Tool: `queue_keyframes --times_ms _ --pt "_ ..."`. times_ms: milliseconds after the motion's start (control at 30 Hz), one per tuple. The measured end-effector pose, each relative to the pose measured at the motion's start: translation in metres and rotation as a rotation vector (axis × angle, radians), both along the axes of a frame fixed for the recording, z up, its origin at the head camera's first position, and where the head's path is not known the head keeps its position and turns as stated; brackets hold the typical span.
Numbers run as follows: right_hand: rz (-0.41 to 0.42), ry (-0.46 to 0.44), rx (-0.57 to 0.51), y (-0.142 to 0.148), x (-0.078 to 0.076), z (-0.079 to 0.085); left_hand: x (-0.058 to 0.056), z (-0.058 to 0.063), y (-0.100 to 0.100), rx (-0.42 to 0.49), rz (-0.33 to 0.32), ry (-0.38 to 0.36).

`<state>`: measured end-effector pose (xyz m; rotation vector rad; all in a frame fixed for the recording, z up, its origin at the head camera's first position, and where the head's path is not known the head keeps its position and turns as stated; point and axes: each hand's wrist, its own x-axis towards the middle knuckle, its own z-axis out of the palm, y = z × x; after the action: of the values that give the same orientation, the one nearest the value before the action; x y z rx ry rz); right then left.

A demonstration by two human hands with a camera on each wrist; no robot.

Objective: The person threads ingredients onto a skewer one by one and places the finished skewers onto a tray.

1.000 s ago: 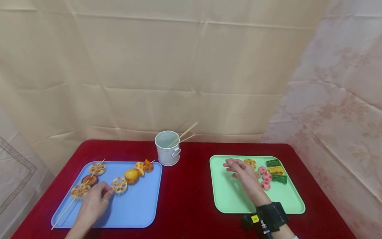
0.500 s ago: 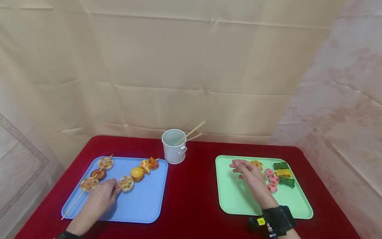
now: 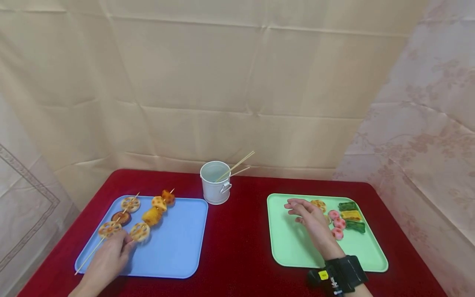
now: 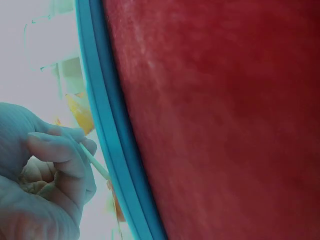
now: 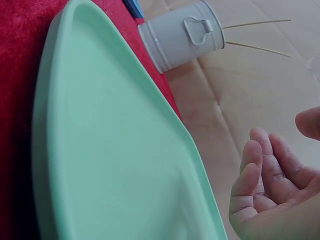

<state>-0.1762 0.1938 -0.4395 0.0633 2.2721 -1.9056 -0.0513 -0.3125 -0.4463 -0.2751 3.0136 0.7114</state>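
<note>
My left hand pinches the lower end of a skewer over the blue tray. Threaded on that skewer are a lotus root slice, a yellow chunk, a paler yellow piece and an orange piece. Just left of it lies a second skewer with two lotus root slices and a brown round slice between them. In the left wrist view, thumb and fingers close around the thin stick. My right hand hovers above the green tray, its fingers loosely bent and holding nothing.
A small white bucket with several bare sticks stands behind and between the trays. On the green tray's right side lie pink round pieces, green pieces, a yellow piece and a lotus root slice. Red cloth covers the table.
My left hand has shifted the held skewer left, and it now lies steeper, close alongside the other skewer. The head view swung left early on. My right hand stays over the green tray.
</note>
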Motion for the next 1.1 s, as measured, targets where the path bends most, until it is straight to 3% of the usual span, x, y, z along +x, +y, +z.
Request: queue_keyframes --times_ms 233,433,700,1100 --pt "0.003 0.016 -0.004 -0.001 -0.001 -0.001 0.013 -0.001 -0.015 0.017 0.063 -0.088" --pt "0.009 0.027 -0.013 -0.002 -0.002 -0.004 0.016 -0.003 -0.024 0.024 0.107 -0.150" --pt "0.010 0.026 -0.011 -0.002 -0.002 -0.004 0.015 -0.004 -0.028 0.005 0.143 -0.130" --pt "0.022 0.029 -0.024 -0.001 -0.001 -0.003 0.016 -0.004 -0.023 -0.009 0.111 -0.091"
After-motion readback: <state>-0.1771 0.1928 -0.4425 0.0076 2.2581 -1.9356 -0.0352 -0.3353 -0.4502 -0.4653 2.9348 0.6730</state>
